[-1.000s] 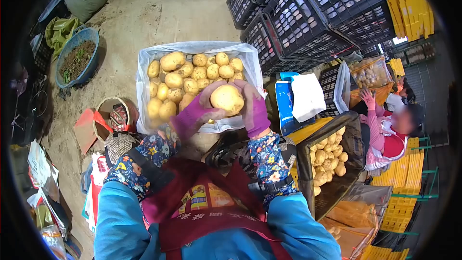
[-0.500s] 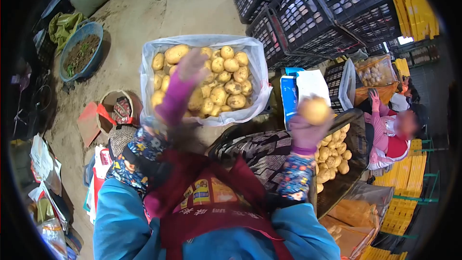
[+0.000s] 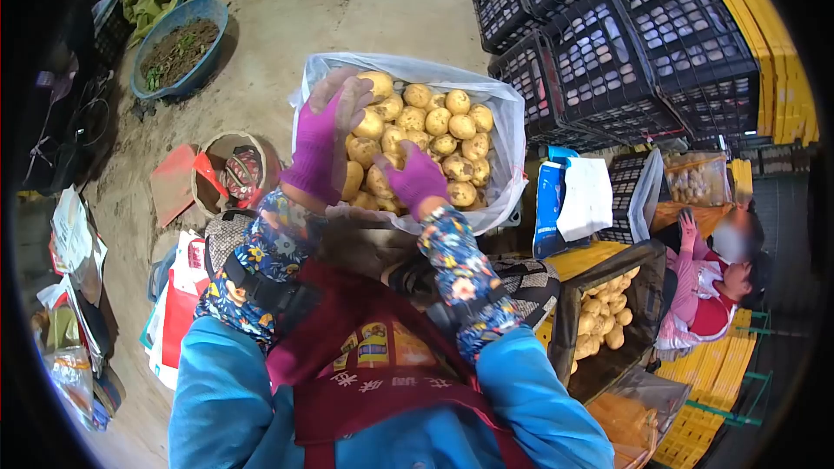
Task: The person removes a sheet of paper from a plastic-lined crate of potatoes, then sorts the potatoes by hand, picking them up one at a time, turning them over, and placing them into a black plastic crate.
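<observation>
A crate lined with whitish plastic (image 3: 512,169) is filled with potatoes (image 3: 439,122). Both my hands wear purple gloves. At the crate's left side, my left hand (image 3: 328,126) is raised over the edge, its dirt-greyed fingers spread beside the potatoes. My right hand (image 3: 417,175) reaches palm down into the near middle of the crate. Its thumb and fingers curve over a potato that is mostly hidden beneath the glove. To my right, a dark bin (image 3: 645,295) holds more potatoes (image 3: 604,317).
Stacked black crates (image 3: 599,61) rise at the back right. A blue basin (image 3: 213,22) of soil and a bucket (image 3: 201,195) with a patterned cloth stand left. White paper (image 3: 585,200) lies right of the crate. Another person (image 3: 699,295) sits at far right.
My right hand has moved left from above the dark bin, where it held a potato, into the lined crate. My left hand has shifted to the crate's left edge. The view has shifted.
</observation>
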{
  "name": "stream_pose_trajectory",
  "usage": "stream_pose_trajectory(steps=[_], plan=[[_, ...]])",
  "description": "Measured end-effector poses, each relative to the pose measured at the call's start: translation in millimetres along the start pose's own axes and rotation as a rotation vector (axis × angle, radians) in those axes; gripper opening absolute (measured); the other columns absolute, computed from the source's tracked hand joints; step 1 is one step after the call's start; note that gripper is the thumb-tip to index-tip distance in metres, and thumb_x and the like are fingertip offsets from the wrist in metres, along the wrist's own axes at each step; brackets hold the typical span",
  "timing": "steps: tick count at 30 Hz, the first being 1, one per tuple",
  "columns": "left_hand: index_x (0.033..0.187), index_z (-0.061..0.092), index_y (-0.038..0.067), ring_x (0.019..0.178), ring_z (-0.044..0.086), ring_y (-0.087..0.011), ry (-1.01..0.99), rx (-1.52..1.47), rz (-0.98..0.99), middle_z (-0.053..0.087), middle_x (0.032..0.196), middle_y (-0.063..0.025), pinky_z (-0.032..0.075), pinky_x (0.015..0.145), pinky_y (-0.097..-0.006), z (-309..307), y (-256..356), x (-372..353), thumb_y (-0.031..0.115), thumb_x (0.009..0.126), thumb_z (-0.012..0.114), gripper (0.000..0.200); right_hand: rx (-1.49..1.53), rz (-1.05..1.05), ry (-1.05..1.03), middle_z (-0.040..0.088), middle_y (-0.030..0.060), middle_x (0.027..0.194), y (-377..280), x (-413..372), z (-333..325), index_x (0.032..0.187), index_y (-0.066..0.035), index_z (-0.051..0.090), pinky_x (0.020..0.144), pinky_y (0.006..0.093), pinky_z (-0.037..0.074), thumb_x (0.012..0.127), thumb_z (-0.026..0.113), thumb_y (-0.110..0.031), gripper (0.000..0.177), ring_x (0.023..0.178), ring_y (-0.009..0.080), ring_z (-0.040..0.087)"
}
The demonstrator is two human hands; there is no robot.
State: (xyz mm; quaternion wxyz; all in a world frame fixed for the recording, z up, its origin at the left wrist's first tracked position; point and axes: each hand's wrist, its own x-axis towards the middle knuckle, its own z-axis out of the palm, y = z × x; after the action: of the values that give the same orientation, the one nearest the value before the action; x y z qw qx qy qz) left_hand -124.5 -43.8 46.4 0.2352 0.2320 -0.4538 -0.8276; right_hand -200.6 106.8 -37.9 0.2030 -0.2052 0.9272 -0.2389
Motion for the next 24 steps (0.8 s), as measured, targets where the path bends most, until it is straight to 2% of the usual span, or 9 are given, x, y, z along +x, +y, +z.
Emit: stream_pose_trajectory(steps=[4, 7, 8, 10, 12, 15, 17, 21, 24], plan=[[0.135, 0.049, 0.0, 0.114, 0.061, -0.0198, -0.014, -0.034, -0.001, 0.061, 0.123, -0.0135, 0.049, 0.097, -0.0279, 0, -3, 1, 0.029, 0.1, 0.057, 0.046, -0.067, 0.08, -0.033, 0.06, 0.0227, 0.123, 9, 20, 41, 0.125, 0.0, 0.048, 0.094, 0.0422, 0.05, 0.073, 0.083, -0.042, 0.076, 0.111, 0.034, 0.062], [0.136, 0.048, 0.001, 0.118, 0.058, -0.0201, -0.038, 0.025, 0.039, 0.06, 0.124, -0.012, 0.047, 0.1, -0.0303, -4, -12, 0, 0.028, 0.099, 0.058, 0.047, 0.497, -0.141, 0.038, 0.061, 0.0149, 0.116, 71, 23, 61, 0.127, 0.001, 0.048, 0.091, 0.0364, 0.051, 0.072, 0.088, -0.032, 0.075, 0.105, 0.0253, 0.062], [0.137, 0.048, 0.002, 0.119, 0.057, -0.0199, -0.02, 0.083, 0.028, 0.059, 0.126, -0.0111, 0.047, 0.101, -0.0311, -4, -16, 1, 0.027, 0.099, 0.058, 0.047, 0.822, -0.025, -0.032, 0.059, 0.0098, 0.114, 77, 16, 50, 0.128, 0.002, 0.048, 0.09, 0.0324, 0.05, 0.073, 0.088, -0.024, 0.073, 0.103, 0.019, 0.059], [0.139, 0.048, 0.005, 0.121, 0.055, -0.0193, 0.008, 0.205, -0.004, 0.058, 0.129, -0.0092, 0.045, 0.103, -0.0325, -2, -27, -1, 0.026, 0.098, 0.06, 0.047, 1.054, -0.086, 0.018, 0.055, 0.0097, 0.122, 79, 0, 23, 0.131, 0.003, 0.048, 0.097, 0.0336, 0.046, 0.072, 0.087, -0.017, 0.073, 0.112, 0.0197, 0.055], [0.14, 0.047, 0.009, 0.121, 0.053, -0.0172, -0.19, 0.641, 0.3, 0.056, 0.132, -0.0066, 0.044, 0.103, -0.0336, -12, -52, -10, 0.025, 0.097, 0.061, 0.048, 1.1, -0.207, 0.076, 0.051, 0.0115, 0.13, 62, -20, -19, 0.136, 0.003, 0.045, 0.104, 0.0326, 0.041, 0.073, 0.083, -0.01, 0.074, 0.12, 0.0192, 0.049], [0.145, 0.041, 0.016, 0.121, 0.053, -0.0162, -0.358, 0.267, -0.332, 0.05, 0.139, -0.0042, 0.046, 0.101, -0.0331, -3, -74, -22, 0.024, 0.096, 0.062, 0.053, 1.314, -0.358, 0.054, 0.05, 0.0124, 0.132, 26, -51, -70, 0.136, 0.003, 0.045, 0.106, 0.0329, 0.039, 0.075, 0.078, -0.008, 0.071, 0.124, 0.0205, 0.047], [0.148, 0.036, 0.016, 0.122, 0.053, -0.017, -0.443, -0.014, -0.618, 0.048, 0.141, -0.0049, 0.047, 0.1, -0.0327, 35, -35, -38, 0.025, 0.097, 0.062, 0.058, 1.181, -0.424, 0.088, 0.048, 0.0112, 0.135, 37, -49, -78, 0.138, 0.0, 0.044, 0.11, 0.0341, 0.036, 0.077, 0.073, -0.009, 0.069, 0.129, 0.0215, 0.045], [0.146, 0.038, 0.012, 0.119, 0.054, -0.0135, -0.559, 0.205, -0.131, 0.05, 0.138, -0.0046, 0.051, 0.094, -0.0301, 34, -55, -39, 0.021, 0.091, 0.069, 0.063, 0.746, -0.492, 0.196, 0.05, 0.0131, 0.137, 40, -54, -87, 0.139, -0.002, 0.044, 0.11, 0.0363, 0.035, 0.08, 0.068, -0.011, 0.064, 0.129, 0.0248, 0.047], [0.144, 0.04, 0.011, 0.12, 0.053, -0.0129, -0.52, 0.2, -0.255, 0.053, 0.133, -0.0039, 0.051, 0.091, -0.0284, 38, -45, -44, 0.013, 0.088, 0.071, 0.064, 0.439, -0.554, 0.382, 0.054, 0.0175, 0.132, 39, -52, -82, 0.137, -0.003, 0.048, 0.103, 0.0362, 0.041, 0.084, 0.064, -0.012, 0.056, 0.119, 0.0286, 0.055]])
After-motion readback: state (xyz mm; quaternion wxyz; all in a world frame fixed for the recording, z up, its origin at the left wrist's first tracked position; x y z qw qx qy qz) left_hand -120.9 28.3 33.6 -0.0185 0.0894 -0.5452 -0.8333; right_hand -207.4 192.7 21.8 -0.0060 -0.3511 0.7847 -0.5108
